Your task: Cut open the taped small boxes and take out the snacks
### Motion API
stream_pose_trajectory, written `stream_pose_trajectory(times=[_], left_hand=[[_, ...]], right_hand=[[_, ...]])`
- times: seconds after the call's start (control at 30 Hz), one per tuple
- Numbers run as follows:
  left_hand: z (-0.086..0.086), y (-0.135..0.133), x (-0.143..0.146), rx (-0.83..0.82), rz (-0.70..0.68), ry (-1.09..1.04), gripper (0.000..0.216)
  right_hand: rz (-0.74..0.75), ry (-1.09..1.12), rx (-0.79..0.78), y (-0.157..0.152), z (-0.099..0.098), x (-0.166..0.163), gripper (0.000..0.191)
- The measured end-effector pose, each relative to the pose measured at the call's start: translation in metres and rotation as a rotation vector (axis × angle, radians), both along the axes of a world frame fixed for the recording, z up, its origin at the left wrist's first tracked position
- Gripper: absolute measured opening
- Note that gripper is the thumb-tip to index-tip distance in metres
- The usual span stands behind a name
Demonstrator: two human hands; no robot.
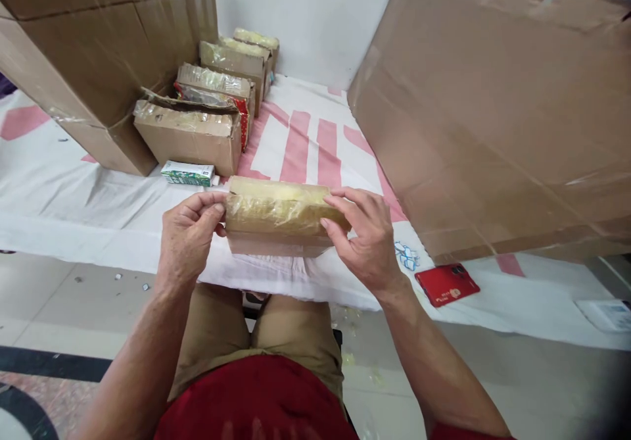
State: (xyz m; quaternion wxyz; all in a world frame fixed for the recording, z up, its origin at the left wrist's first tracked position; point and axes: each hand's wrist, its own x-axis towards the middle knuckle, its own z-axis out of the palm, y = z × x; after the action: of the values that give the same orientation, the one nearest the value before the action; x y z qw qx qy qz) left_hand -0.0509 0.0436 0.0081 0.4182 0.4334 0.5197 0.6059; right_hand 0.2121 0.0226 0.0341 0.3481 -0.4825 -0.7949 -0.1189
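A small cardboard box [279, 244] sits in front of me at the near edge of the cloth-covered table. Shiny yellowish packing tape [276, 213] runs across its upper part, wrinkled in places. At the box's left end, my left hand [188, 233] is closed, thumb and forefinger pinched at the taped edge. My right hand [363, 233] grips the right end, with fingers over the top and the thumb on the front side. Whether the left fingers pinch tape or cardboard, I cannot tell.
Several taped cardboard boxes [190, 139] stand in a row beyond the left hand, beside a tall carton [93, 65]. A green-and-white small carton [187, 173] lies nearby. To the right are a large cardboard piece [503, 111] and a red phone [447, 285].
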Motion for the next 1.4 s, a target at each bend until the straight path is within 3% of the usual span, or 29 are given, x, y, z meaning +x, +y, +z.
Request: stream_pose_trajectory(times=[0.13,0.33,0.5,0.67,0.9,1.03,1.1,1.4], left_hand=[[0.001,0.0,0.001,0.012,0.05,0.038,0.019],[0.007,0.003,0.008,0.016,0.114,0.081,0.016],[0.011,0.004,0.013,0.031,0.157,0.099,0.01],[0.005,-0.002,0.012,0.08,0.149,0.047,0.013],[-0.006,-0.019,0.006,0.104,0.109,-0.058,0.018],[-0.008,-0.025,0.006,0.13,0.083,-0.082,0.013],[-0.01,-0.028,0.007,0.141,0.064,-0.085,0.013],[-0.017,-0.04,0.001,0.133,-0.003,-0.097,0.012]], right_hand=[[0.031,0.035,-0.042,0.01,-0.004,0.002,0.026],[0.139,0.007,-0.013,0.002,-0.014,0.014,0.017],[0.129,0.016,-0.105,0.007,-0.02,0.018,0.02],[0.114,0.104,-0.063,0.01,-0.022,0.013,0.023],[0.151,0.21,0.038,-0.009,-0.009,0.021,0.028],[0.176,0.121,-0.012,-0.018,0.004,0.024,0.027],[0.226,0.062,-0.031,-0.022,0.009,0.022,0.017],[0.345,0.018,0.037,-0.03,0.007,0.017,0.018]])
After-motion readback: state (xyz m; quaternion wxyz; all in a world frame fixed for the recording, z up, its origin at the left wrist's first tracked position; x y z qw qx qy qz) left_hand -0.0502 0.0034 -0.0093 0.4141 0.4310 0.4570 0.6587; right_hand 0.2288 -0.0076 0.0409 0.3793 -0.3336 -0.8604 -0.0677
